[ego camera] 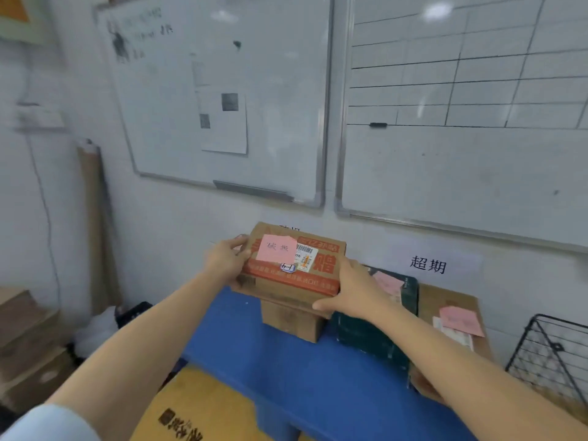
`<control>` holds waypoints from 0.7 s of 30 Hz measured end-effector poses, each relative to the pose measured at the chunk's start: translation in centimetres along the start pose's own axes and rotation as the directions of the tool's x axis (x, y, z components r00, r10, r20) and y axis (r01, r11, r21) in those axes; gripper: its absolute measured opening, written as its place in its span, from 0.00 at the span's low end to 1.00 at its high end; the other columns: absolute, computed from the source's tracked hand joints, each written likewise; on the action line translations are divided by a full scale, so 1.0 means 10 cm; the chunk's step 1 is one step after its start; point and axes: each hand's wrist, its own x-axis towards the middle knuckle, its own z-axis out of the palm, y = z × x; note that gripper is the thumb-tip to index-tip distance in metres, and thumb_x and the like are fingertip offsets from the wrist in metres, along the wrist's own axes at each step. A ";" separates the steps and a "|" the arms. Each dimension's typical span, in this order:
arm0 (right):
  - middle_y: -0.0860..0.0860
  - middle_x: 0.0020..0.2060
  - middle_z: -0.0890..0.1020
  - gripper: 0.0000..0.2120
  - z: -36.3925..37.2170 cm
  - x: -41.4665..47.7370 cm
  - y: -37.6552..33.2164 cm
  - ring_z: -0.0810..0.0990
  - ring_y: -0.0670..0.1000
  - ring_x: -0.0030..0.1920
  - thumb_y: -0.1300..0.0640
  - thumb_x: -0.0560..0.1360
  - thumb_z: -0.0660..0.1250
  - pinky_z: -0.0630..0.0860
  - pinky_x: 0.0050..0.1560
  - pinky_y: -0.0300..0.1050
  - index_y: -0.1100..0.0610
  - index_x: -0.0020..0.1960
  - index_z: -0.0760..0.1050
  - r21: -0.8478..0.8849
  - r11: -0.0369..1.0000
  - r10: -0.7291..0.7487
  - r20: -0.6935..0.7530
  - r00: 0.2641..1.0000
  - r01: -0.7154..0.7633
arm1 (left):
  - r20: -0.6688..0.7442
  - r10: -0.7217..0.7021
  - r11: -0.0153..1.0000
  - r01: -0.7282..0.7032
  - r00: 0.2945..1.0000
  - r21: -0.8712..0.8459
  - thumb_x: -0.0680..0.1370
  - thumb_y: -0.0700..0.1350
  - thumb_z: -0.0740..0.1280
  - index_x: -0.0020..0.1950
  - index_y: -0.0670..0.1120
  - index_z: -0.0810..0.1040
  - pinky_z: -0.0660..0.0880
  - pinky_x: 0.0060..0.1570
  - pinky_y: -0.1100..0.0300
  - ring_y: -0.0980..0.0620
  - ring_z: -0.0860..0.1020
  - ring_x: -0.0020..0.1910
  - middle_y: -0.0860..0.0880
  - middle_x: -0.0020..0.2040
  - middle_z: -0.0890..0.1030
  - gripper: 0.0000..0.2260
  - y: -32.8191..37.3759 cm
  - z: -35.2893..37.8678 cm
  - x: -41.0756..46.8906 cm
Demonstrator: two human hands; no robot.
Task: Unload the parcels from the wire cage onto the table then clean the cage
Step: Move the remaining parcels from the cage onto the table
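Your left hand [227,261] grips the parcel [296,265] at its left end, and your right hand [353,291] grips its near right corner; the long axis runs between them. Just below the grip a smaller carton [289,319] stands on the table [254,361]. The wire cage [553,354] lies to the right, nearer your right hand.

Two arms on show here. The left is bare from the left hand [226,261] up past the elbow, where a pale, bluish-white sleeve [47,423] takes over: short, smooth cloth, too blurred for detail. The right is bare too, from the right hand [353,292] as far back as I can see.
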 end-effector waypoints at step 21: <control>0.54 0.74 0.60 0.49 1.89 1.49 -1.37 0.57 0.55 0.74 0.41 0.67 0.73 0.50 0.76 0.55 0.58 0.77 0.51 -0.218 0.973 0.115 0.152 0.982 -0.080 | 0.190 -0.128 0.983 0.099 0.973 0.154 0.79 0.46 0.64 0.69 0.51 0.72 0.80 0.46 0.47 0.39 0.82 0.41 0.42 0.47 0.83 0.17 -1.89 -0.77 1.80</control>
